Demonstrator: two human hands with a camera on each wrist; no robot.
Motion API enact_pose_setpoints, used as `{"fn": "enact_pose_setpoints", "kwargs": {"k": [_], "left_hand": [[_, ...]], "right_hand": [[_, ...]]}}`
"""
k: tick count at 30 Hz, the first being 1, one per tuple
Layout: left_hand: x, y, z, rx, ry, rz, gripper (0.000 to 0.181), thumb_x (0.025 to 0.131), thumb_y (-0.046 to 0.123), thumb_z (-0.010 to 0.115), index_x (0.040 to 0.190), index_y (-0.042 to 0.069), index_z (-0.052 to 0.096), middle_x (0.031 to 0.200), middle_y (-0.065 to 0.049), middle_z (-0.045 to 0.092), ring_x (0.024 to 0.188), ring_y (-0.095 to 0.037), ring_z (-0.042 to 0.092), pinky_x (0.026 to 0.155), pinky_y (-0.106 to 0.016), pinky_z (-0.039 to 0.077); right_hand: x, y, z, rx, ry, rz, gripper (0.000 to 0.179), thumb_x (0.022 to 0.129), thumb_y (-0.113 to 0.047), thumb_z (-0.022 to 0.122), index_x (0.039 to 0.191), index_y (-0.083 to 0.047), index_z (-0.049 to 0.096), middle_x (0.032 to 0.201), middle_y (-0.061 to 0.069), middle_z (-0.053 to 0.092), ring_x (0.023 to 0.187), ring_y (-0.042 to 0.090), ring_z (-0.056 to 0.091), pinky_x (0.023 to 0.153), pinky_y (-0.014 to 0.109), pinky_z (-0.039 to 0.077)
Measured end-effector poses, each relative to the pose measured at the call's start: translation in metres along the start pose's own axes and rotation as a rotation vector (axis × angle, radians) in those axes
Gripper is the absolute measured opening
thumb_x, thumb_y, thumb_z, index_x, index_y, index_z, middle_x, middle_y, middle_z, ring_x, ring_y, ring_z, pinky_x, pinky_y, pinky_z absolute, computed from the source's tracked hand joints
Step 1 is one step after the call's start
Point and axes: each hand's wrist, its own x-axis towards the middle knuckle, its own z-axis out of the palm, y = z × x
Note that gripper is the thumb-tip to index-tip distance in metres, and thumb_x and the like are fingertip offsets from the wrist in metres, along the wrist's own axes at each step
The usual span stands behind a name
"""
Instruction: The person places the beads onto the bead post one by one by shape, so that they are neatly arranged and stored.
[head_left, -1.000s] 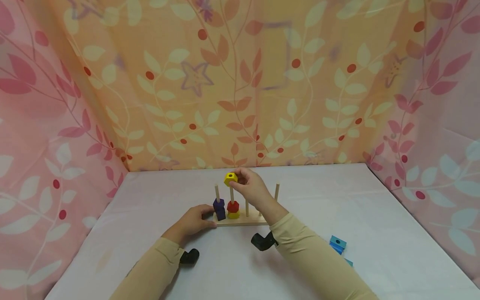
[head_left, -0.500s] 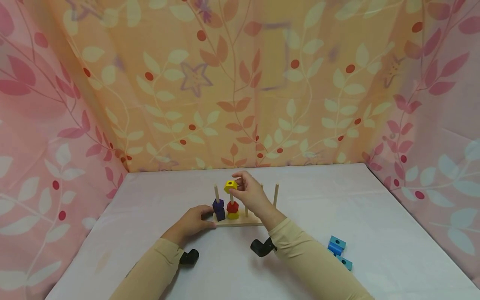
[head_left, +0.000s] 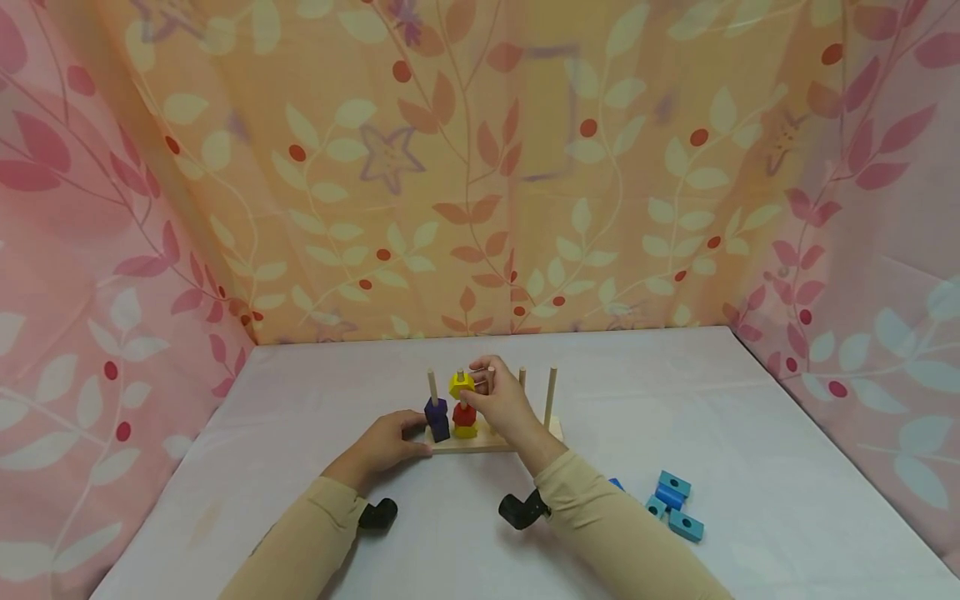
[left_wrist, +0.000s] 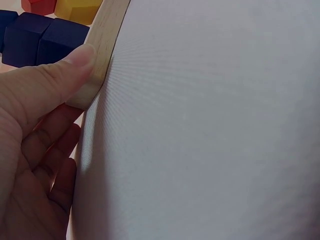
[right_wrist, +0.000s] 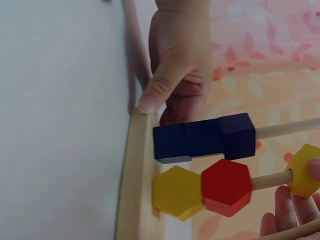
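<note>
As the head view alone shows, two tan sleeves (head_left: 292, 542) reach in over the white surface (head_left: 450, 542), each with a black device (head_left: 522, 509) at the wrist. Loose blue blocks (head_left: 670, 497), some with visible holes, lie to the right, well apart from the stand; neither wrist view includes them. Farther in, the left hand (head_left: 388, 442) grips the end of the wooden base (head_left: 472, 447); the left wrist view adds the thumb (left_wrist: 55, 75) against its edge. Beside that hand, dark blue blocks (right_wrist: 202, 137) are stacked on the end peg; seams in the right wrist view indicate three, a count unclear from the head view. On the next peg, a red block (right_wrist: 226, 187) sits above a lower yellow block (right_wrist: 177, 192). The right hand (head_left: 508, 407) pinches an upper yellow block (head_left: 461, 385), threaded on this peg, apart from the red. A floral curtain (head_left: 480, 192) stands behind.
</note>
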Motion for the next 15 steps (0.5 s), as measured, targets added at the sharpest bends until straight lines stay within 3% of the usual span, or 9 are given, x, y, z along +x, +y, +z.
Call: {"fn": "enact_pose_setpoints", "kwargs": {"k": [6,15], "left_hand": [[-0.001,0.0,0.0,0.01,0.008,0.03,0.05,0.071,0.03,0.078,0.117,0.02,0.063,0.118,0.002,0.058,0.12,-0.024,0.046,0.103,-0.049,0.031],[-0.002,0.002,-0.001,-0.002,0.013,0.033,0.049,0.071,0.029,0.078,0.117,0.021,0.063,0.119,0.003,0.058,0.121,-0.022,0.046,0.104,-0.048,0.03]], "right_hand": [[-0.002,0.011,0.002,-0.057,0.009,0.008,0.023,0.084,-0.008,0.065,0.102,-0.007,0.051,0.099,0.008,0.061,0.088,0.018,0.058,0.082,0.03,0.051],[-0.002,0.026,0.004,-0.121,0.023,0.018,0.02,0.084,-0.012,0.066,0.098,-0.009,0.052,0.094,0.006,0.059,0.085,0.019,0.055,0.077,0.03,0.051]]}}
